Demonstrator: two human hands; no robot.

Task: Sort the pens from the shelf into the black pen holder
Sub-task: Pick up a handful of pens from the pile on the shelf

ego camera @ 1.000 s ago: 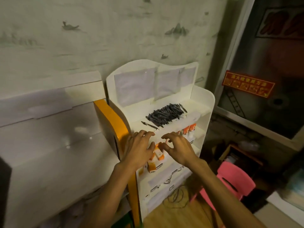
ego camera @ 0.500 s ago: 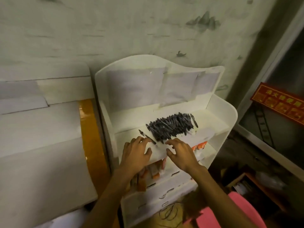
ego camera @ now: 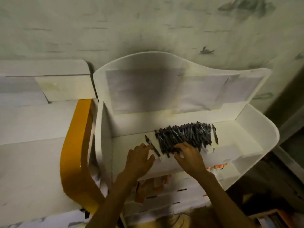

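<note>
Two hands (ego camera: 139, 159), one stray pen (ego camera: 152, 145), perhaps dozens piled (ego camera: 184, 137).

Pale wallpapered wall (ego camera: 115, 27) with faint grey-green painted motifs; white low cabinet (ego camera: 29, 129) at left with curved orange edge trim (ego camera: 74, 153); dark door frame (ego camera: 287, 104) at right; light dim and yellowish.

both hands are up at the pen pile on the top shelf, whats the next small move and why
Probably curl the right hand around a small bunch from the near edge of the pen pile. Its fingers already rest there, nothing is gripped yet, and no black holder is in view.
</note>
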